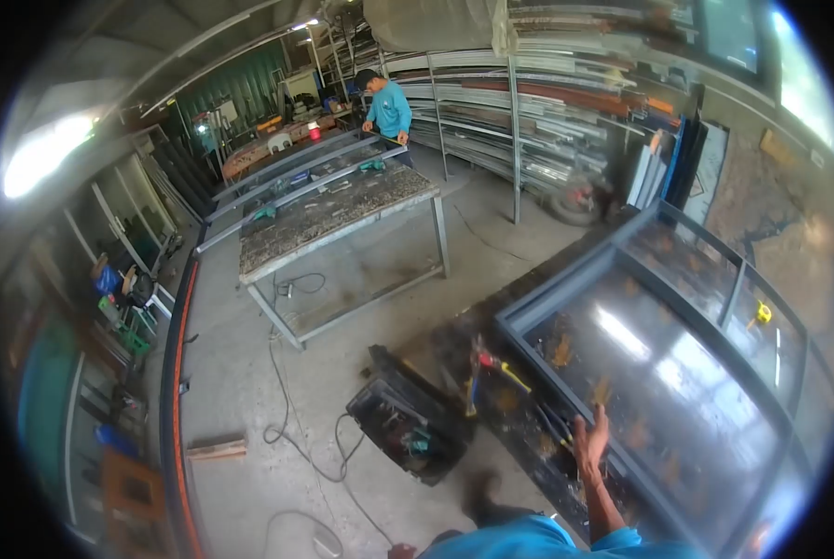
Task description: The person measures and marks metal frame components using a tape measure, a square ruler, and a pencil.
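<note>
My right hand is at the near long side of a grey metal frame, thumb and fingers apart, with nothing visible gripped. The frame lies flat on a dark work surface, and panes inside it reflect light. Beside the frame, left of my hand, lie hand tools, among them one with yellow handles. A yellow tape measure is at the frame's far right part. At the bottom edge a small brown shape may be my left hand; its fingers cannot be made out.
An open black toolbox stands on the floor left of the work surface, near loose cables. Farther back is a metal-legged table with long profiles on it. A person in blue stands behind it, before racks of metal bars.
</note>
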`<state>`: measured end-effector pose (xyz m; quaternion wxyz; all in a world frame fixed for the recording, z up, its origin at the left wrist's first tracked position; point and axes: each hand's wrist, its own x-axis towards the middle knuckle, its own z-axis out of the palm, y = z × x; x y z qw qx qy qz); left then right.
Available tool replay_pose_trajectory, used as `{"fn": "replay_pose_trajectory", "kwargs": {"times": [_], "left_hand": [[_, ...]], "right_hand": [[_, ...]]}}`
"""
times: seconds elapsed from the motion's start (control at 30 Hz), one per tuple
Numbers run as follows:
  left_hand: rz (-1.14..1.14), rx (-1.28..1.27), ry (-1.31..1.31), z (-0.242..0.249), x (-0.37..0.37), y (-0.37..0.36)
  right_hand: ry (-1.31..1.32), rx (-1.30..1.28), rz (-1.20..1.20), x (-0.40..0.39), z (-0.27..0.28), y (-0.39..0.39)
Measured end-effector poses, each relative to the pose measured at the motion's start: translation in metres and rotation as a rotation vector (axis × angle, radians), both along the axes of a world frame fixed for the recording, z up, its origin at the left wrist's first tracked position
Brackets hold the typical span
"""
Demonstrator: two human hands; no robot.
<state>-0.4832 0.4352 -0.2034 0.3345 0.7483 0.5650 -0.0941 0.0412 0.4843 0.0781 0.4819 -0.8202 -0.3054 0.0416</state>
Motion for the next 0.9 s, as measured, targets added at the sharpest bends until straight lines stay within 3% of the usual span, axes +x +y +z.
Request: {"fn": "replay_pose_trajectory", "kwargs": {"times": [0.13, 0.2, 0.27, 0.3, 0.33, 0.37, 0.4, 0.43, 0.47, 0.5, 0.53, 0.6, 0.63, 0.67, 0.73, 0.8, 0.87, 0.9], "left_hand": [[0.274, 0.041, 0.066, 0.031, 0.015, 0.035], [0.326, 0.120, 0.032, 0.044, 0.045, 0.076], [0.370, 0.233, -0.033, 0.089, 0.094, 0.136], [0.400, 0.311, -0.084, 0.114, 0.119, 0.176], [0.426, 0.391, -0.135, 0.138, 0.144, 0.217], [0.588, 0.519, -0.451, 0.164, 0.181, 0.255], [0.435, 0.622, -0.637, 0.202, 0.212, 0.293], [0.345, 0.516, -0.430, 0.234, 0.236, 0.327], [0.257, 0.494, -0.427, 0.266, 0.268, 0.359], [0.123, 0.666, -0.703, 0.257, 0.295, 0.394], [0.132, 0.504, -0.742, 0.270, 0.327, 0.416], [-0.025, 0.388, -0.745, 0.278, 0.387, 0.457], [-0.083, 0.402, -0.798, 0.270, 0.416, 0.473], [-0.107, 0.406, -0.778, 0.244, 0.447, 0.493], [-0.165, 0.367, -0.749, 0.237, 0.493, 0.503], [-0.217, 0.322, -0.622, 0.218, 0.515, 0.501], [-0.347, 0.403, -0.594, 0.233, 0.515, 0.486], [-0.327, 0.475, -0.636, 0.241, 0.514, 0.476]], "right_hand": [[0.189, 0.327, 0.017, 0.001, 0.028, 0.116], [0.403, 0.287, 0.055, 0.005, 0.030, 0.163], [0.292, 0.271, 0.065, 0.000, 0.007, 0.197], [0.216, 0.020, 0.098, 0.004, -0.006, 0.211], [0.210, 0.009, 0.095, -0.005, -0.006, 0.212], [0.195, 0.000, 0.073, -0.009, -0.007, 0.210], [0.181, -0.010, 0.058, -0.016, -0.008, 0.211], [0.136, -0.004, 0.033, -0.018, -0.012, 0.210], [0.094, 0.003, 0.009, -0.022, -0.016, 0.210], [0.109, -0.039, 0.012, -0.025, -0.004, 0.209], [0.069, -0.100, -0.012, -0.026, 0.000, 0.210], [0.240, -0.304, 0.069, -0.015, 0.016, 0.214], [0.117, -0.274, 0.019, -0.009, 0.015, 0.223], [-0.001, -0.246, -0.032, -0.009, 0.007, 0.228], [-0.064, -0.152, -0.119, 0.005, -0.018, 0.252], [0.064, -0.067, -0.152, 0.016, -0.010, 0.276], [0.356, -0.127, -0.076, 0.039, -0.013, 0.297], [0.246, -0.182, -0.123, 0.047, -0.030, 0.309]]}}
